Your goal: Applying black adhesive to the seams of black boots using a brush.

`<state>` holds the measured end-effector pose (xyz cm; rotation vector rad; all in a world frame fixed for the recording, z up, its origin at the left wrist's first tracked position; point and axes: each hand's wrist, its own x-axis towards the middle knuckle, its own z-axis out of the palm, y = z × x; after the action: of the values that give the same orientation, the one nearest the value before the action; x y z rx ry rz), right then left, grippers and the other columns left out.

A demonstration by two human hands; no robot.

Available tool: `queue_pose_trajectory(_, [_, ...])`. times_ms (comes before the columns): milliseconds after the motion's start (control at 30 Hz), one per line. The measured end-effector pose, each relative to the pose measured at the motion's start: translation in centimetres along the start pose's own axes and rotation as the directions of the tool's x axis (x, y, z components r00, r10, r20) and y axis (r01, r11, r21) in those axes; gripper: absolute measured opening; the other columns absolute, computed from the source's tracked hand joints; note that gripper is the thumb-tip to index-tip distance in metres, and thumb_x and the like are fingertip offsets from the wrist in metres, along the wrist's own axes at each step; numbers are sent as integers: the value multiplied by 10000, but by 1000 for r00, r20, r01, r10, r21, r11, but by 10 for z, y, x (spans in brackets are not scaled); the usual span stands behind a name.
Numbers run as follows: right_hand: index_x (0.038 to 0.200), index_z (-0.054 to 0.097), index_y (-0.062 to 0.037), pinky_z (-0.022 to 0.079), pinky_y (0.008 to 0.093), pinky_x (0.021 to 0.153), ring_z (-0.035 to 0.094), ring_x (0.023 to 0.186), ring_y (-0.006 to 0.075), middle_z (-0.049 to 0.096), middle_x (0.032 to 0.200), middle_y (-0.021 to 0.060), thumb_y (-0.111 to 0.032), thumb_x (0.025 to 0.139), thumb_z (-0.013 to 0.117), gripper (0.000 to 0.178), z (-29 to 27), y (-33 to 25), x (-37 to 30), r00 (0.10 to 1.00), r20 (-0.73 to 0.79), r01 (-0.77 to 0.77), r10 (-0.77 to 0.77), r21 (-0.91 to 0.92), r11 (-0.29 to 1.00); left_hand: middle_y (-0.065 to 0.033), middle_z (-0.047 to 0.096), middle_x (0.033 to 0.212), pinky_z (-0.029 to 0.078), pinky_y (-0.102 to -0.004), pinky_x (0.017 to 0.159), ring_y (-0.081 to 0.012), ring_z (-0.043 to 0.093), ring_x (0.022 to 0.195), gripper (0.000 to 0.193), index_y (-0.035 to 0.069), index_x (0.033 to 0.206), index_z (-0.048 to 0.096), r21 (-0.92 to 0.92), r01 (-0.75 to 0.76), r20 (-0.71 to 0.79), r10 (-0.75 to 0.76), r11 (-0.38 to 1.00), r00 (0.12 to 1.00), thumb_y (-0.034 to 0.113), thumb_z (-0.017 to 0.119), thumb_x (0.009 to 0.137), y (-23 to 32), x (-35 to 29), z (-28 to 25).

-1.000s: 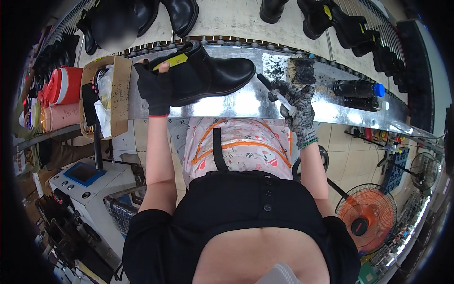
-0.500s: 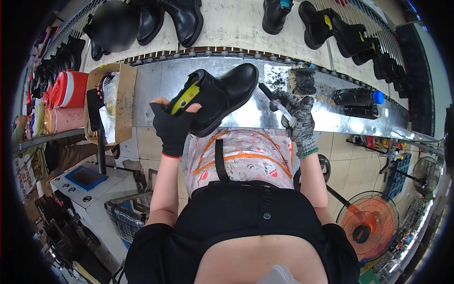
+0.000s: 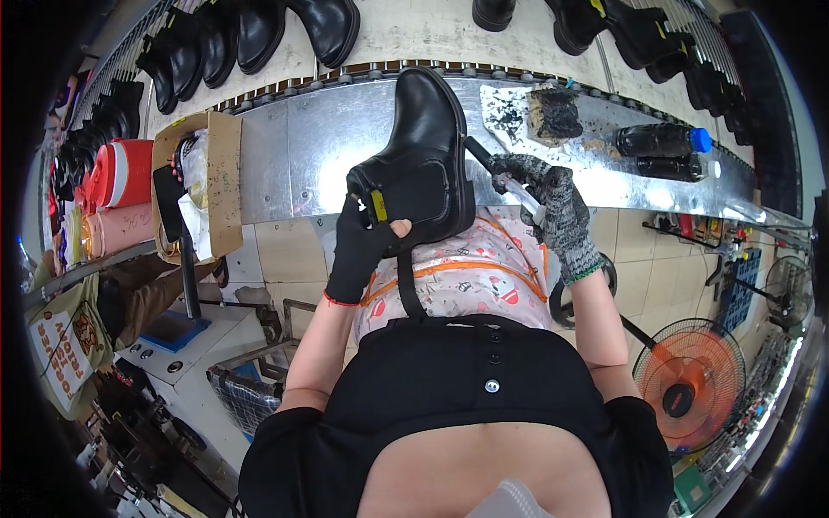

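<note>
A black leather ankle boot with a yellow tab at its opening is held up over the near edge of the metal bench. My left hand, in a black fingerless glove, grips its top, thumb on the near side. My right hand, in a grey speckled knit glove, is closed around a slim tool with a black tip and a pale, clear-looking handle. That dark tip points at the boot's sole edge and seems to touch it or come very near.
On the bench are a black-stained block, a smeared white sheet and two dark bottles. A cardboard box stands left. Behind runs a conveyor with several boots. An orange fan is at lower right.
My left hand has turned the boot so its toe points away and its sole faces right. The tool in my right hand has come to the sole edge.
</note>
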<state>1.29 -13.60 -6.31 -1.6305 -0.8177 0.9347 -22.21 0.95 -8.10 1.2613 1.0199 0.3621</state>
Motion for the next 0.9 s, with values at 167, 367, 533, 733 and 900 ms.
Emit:
queue_pose_trajectory(167, [1220,545,-17,375,147,464,510,631,24,644,1083,64,-701,876,245,823,-4,-20,-12,987,118,-87,111,-188,978,-92,575,1102,467,-302,833,-180,567,975,693,2,1265,437,-138,66,89,-54,988,995,202,734,671,3,-4,14])
queue_pose_trajectory(367, [1165,593,-24,463,287,855,619,947,171,656,1073,123,-326,944,427,409,-12,-10,-23,963,133,-265,233,348,899,-110,580,1108,472,-299,850,-187,578,978,630,-13,1256,418,-227,104,127,-77,968,989,83,701,702,-4,-2,12])
queue_pose_trajectory(533, [1179,587,-30,454,291,889,610,979,169,647,1104,98,-373,948,415,448,-16,-28,-30,970,129,-204,207,-36,978,-104,572,1116,467,-298,854,-182,567,991,629,-7,1259,413,-246,87,120,-58,965,991,73,698,703,1,-4,17])
queue_pose_trajectory(733, [1195,538,33,405,353,978,568,1077,233,611,1120,152,-753,824,315,897,-29,-42,-38,936,208,-274,284,-77,959,-83,573,1082,468,-282,834,-168,569,955,620,3,1254,425,-290,105,153,-62,951,986,82,706,707,5,0,23])
queue_pose_trajectory(900, [1099,657,-96,489,320,823,641,925,257,666,1026,134,-226,852,544,302,-38,-46,-57,983,148,-71,111,-252,965,-90,574,1071,478,-283,822,-166,577,943,576,-2,1231,447,-393,164,180,-100,905,979,88,700,721,17,-1,33])
